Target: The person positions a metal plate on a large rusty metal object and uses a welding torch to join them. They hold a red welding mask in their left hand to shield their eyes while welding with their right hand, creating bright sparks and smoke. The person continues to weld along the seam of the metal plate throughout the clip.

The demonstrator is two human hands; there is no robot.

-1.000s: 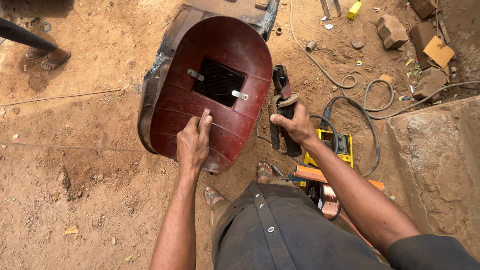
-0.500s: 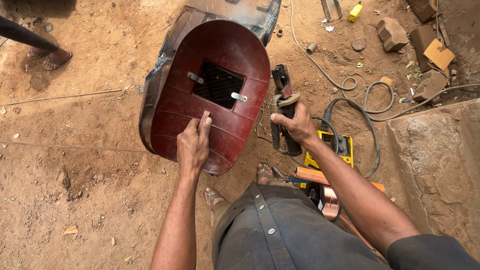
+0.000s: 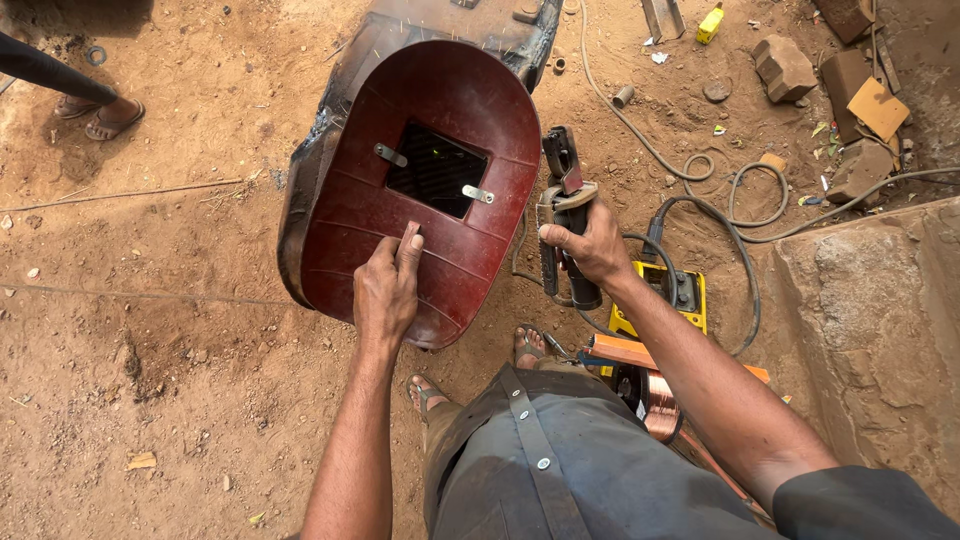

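Observation:
My left hand (image 3: 386, 287) grips the lower inside of a dark red welding shield (image 3: 420, 190), which has a dark rectangular window and two metal clips. The shield is held over a blackened metal piece (image 3: 300, 200) lying on the dirt. My right hand (image 3: 592, 245) is closed around a black electrode holder (image 3: 565, 195), its jaw end pointing away from me beside the shield's right edge. My sandalled feet show below the shield, above my grey trousers.
A yellow welding machine (image 3: 665, 300) with black cables (image 3: 740, 200) sits right of my feet, next to a copper coil (image 3: 658, 405). A big rock (image 3: 870, 330) stands at the right, bricks (image 3: 785, 65) at top right. Another person's sandalled foot (image 3: 105, 115) is at top left.
Almost nothing: the view has shifted slightly and the shield has dipped a little. Both hands keep the same grips.

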